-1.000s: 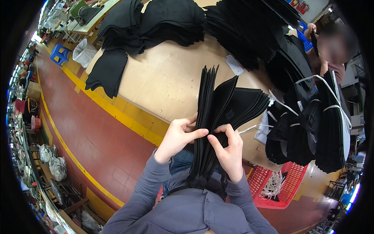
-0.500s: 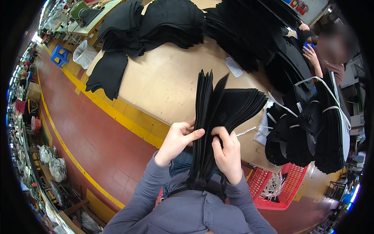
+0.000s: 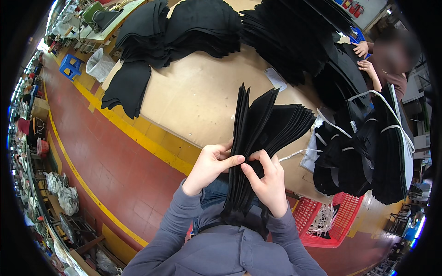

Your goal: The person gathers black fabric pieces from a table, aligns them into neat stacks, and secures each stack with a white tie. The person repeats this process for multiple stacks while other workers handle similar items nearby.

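A thick stack of black fabric pieces (image 3: 262,122) stands on edge in front of me, its lower end against my body. The upper edges fan out into a narrow left bunch, a middle bunch and a wide right one. My left hand (image 3: 212,166) grips the left bunch, thumb on its near side and fingers mostly hidden behind. My right hand (image 3: 267,178) is closed on the stack's right part, its thumb and fingers at the split between the bunches, close to my left thumb.
Piles of black cut pieces (image 3: 202,27) line the far side of the tan table (image 3: 193,101). Bundles tied with white strips (image 3: 391,129) stand at right, above a red basket (image 3: 338,225). A white card (image 3: 275,79) lies on the table. A co-worker's hands (image 3: 366,60) touch black pieces.
More leaves have gone over from the left bunch to the middle one, which is now thicker. My right thumb has moved left toward my left thumb. The co-worker's hands have shifted.
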Action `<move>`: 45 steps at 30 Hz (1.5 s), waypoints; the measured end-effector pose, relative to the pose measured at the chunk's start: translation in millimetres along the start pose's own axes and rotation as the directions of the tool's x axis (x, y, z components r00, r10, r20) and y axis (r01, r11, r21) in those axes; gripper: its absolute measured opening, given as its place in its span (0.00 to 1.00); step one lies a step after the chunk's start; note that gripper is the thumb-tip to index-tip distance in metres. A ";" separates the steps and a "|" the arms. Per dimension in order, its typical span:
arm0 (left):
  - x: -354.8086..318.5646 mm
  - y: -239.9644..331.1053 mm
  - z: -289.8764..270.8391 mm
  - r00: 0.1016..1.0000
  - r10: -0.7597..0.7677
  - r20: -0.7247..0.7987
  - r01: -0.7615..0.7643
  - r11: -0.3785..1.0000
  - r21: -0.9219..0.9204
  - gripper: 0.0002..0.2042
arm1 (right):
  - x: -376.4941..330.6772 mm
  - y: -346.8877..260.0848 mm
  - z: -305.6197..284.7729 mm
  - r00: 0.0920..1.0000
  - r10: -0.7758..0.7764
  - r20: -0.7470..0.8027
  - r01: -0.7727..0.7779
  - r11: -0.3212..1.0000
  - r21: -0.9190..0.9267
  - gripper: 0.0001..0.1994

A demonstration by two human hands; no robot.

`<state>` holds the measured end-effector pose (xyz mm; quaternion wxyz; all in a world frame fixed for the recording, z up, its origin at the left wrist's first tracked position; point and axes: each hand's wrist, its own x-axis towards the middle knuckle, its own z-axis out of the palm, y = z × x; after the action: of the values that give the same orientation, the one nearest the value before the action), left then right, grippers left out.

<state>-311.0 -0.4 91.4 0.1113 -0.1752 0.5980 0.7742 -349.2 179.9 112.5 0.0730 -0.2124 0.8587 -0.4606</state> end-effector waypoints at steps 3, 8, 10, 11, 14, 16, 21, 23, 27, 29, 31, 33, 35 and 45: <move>-0.9 1.3 0.5 1.000 -0.005 -0.015 0.004 1.000 -0.017 0.18 | 0.9 -2.2 -0.8 1.000 -0.001 0.015 0.001 1.000 0.004 0.11; -1.7 1.9 1.1 1.000 0.004 -0.017 -0.004 1.000 -0.025 0.18 | 0.7 -1.8 -1.6 1.000 -0.005 0.019 0.005 1.000 -0.002 0.10; -1.1 1.5 2.0 1.000 0.004 -0.021 -0.005 1.000 -0.016 0.21 | -0.1 2.3 0.4 0.999 -0.032 -0.012 0.032 0.999 0.016 0.08; -0.8 1.6 2.4 1.000 0.004 -0.023 -0.005 1.000 -0.011 0.23 | -0.6 3.1 2.2 0.997 -0.033 -0.065 0.037 0.998 0.050 0.09; -0.9 1.8 1.7 1.000 0.020 -0.017 -0.020 1.000 0.006 0.24 | -2.2 0.9 6.6 0.991 -0.005 -0.134 0.021 0.992 0.122 0.11; -1.1 1.9 0.9 1.000 -0.002 0.000 0.002 1.000 0.005 0.21 | -4.1 -6.8 3.1 0.997 0.050 -0.056 -0.043 0.991 0.127 0.13; -0.8 -4.3 1.0 1.000 0.011 0.024 -0.010 0.999 -0.044 0.23 | -0.8 -5.0 0.5 1.000 -0.019 0.022 0.020 0.996 -0.086 0.12; 1.0 -7.4 2.3 0.999 0.042 0.032 -0.040 0.998 -0.055 0.25 | -0.1 -0.1 1.9 0.999 -0.046 0.001 0.045 0.992 -0.119 0.10; 1.6 -2.4 2.4 0.995 0.038 0.092 -0.030 0.996 -0.081 0.32 | 3.1 -1.8 2.0 0.998 -0.063 -0.020 0.060 0.993 -0.105 0.04; 3.1 -6.9 -2.6 0.993 0.041 0.112 -0.033 0.997 -0.070 0.32 | 3.6 -5.1 1.7 0.998 -0.055 -0.030 0.052 0.994 -0.091 0.04; 3.4 -6.1 -4.1 0.992 0.031 0.125 -0.021 0.997 -0.077 0.32 | 3.4 -6.5 1.2 0.999 -0.029 -0.032 0.027 0.997 -0.066 0.06; 4.6 -6.4 -5.6 0.989 0.037 0.141 -0.028 0.997 -0.066 0.32 | 3.4 -5.1 2.0 0.999 -0.018 -0.043 0.016 0.998 -0.064 0.06; 5.7 -7.6 -7.1 0.986 0.058 0.157 -0.053 0.998 -0.035 0.32 | 2.9 -4.1 2.4 0.999 -0.012 -0.050 0.009 0.998 -0.063 0.07; 1.5 -7.0 -5.7 0.986 0.076 0.150 -0.076 0.997 -0.006 0.32 | 1.5 -2.8 1.6 0.998 -0.004 -0.058 -0.002 0.994 -0.114 0.06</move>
<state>-308.9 -4.1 83.3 0.1263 -0.0937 0.5940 0.7889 -349.2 176.6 114.0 0.0355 -0.2031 0.8852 -0.4170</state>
